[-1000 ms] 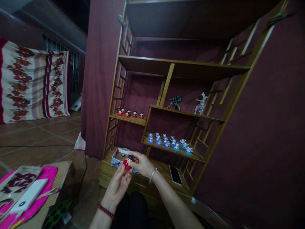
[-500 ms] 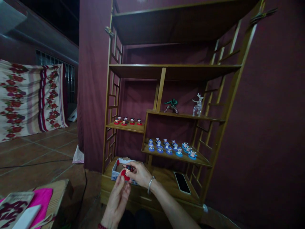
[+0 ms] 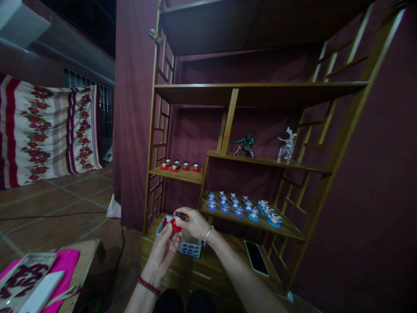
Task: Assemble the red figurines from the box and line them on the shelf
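Observation:
Between my two hands is a small figurine (image 3: 179,218) with dark hair and a red round base (image 3: 176,227). My left hand (image 3: 167,245) pinches the red base from below. The fingers of my right hand (image 3: 193,222) close on the figurine's upper part from the right. Just beneath and behind my hands stands an open patterned box (image 3: 190,249) on the cabinet's lower board, with something red at its left inside. Similar red-based figurines (image 3: 185,165) stand on the small left shelf above.
Several blue-based figurines (image 3: 238,210) stand in rows on the lower right shelf. Above them are a dark green figure (image 3: 245,145) and a clear deer ornament (image 3: 286,147). A phone (image 3: 256,257) lies right of the box. A cardboard box (image 3: 87,256) with cloth is at lower left.
Both hands, still holding the figurine, have risen slightly, and the figurine now stands more upright. The view has shifted, and more of the patterned box's front shows.

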Demonstrator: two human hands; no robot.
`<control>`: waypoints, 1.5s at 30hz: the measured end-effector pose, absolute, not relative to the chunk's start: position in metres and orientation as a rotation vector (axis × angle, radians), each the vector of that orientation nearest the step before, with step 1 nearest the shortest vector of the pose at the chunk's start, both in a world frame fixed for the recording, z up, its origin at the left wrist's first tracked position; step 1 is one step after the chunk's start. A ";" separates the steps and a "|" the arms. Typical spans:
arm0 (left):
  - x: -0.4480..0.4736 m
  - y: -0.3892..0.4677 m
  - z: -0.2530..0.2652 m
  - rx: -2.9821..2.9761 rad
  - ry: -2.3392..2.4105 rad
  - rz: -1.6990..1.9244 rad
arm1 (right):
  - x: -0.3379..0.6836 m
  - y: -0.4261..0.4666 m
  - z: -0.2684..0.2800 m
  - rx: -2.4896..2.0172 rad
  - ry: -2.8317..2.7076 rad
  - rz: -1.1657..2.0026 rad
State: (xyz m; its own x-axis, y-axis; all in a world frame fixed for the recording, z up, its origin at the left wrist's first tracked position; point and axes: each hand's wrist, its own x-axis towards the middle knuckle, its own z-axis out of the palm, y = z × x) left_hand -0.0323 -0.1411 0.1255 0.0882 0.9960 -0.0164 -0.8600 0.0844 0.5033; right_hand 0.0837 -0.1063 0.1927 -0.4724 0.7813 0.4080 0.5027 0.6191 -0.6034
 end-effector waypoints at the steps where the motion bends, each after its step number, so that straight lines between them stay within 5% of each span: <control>1: -0.031 -0.139 0.127 0.410 0.406 1.439 | 0.086 -0.104 0.193 -0.991 -2.175 0.537; 45: -0.027 -0.017 0.187 0.501 0.363 1.429 | 0.088 0.004 0.218 -0.946 -1.873 0.573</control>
State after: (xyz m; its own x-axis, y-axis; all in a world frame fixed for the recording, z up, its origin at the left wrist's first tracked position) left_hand -0.0272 -0.0171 0.1869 0.1158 0.9916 0.0578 -0.8434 0.0674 0.5330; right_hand 0.0878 0.0039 0.2181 -0.2717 0.8040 0.5290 0.3709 0.5947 -0.7133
